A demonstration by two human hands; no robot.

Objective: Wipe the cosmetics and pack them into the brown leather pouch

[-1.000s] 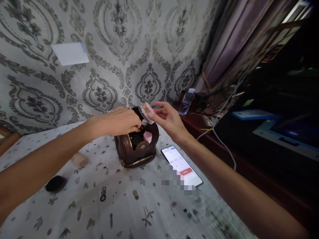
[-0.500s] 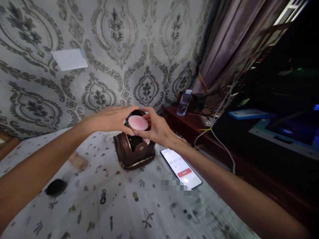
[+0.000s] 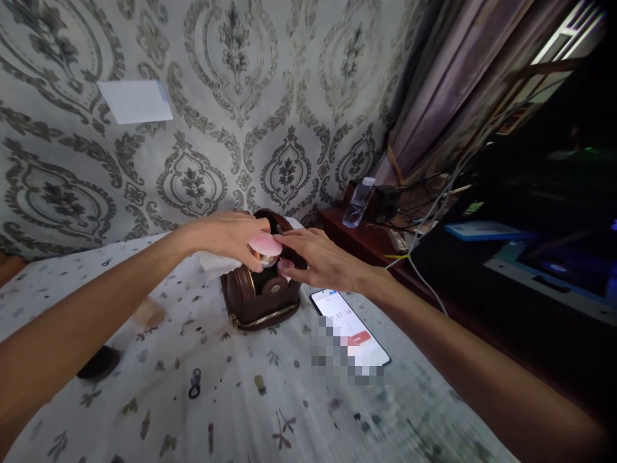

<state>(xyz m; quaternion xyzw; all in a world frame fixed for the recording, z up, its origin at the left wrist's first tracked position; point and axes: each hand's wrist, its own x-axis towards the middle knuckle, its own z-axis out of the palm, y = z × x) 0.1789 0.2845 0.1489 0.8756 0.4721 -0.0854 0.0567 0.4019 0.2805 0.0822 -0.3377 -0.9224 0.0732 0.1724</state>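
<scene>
Over the open brown cosmetic bag (image 3: 263, 312), my left hand (image 3: 224, 235) grips a round cosmetic jar (image 3: 265, 243) with a pink domed lid and a shiny gold side. The jar is tilted, with its lid facing up towards me. My right hand (image 3: 321, 257) is at the bag's right side, fingers stretched out and apart, its index fingertip close to the jar's edge; I cannot tell if they touch. A second pink item (image 3: 286, 267) shows inside the bag, between the jar and my right thumb. The bag's deeper contents are hidden.
A lit phone (image 3: 354, 331) lies right of the bag. On the patterned bedsheet to the left are a peach-coloured bottle (image 3: 150, 313) and a black round object (image 3: 99, 362). A clear bottle (image 3: 358, 204) and cables stand on the dark red furniture at right.
The jar has come down slightly towards the bag and tilted, showing its gold side. My right hand has let go of it and moved right, its fingers opening.
</scene>
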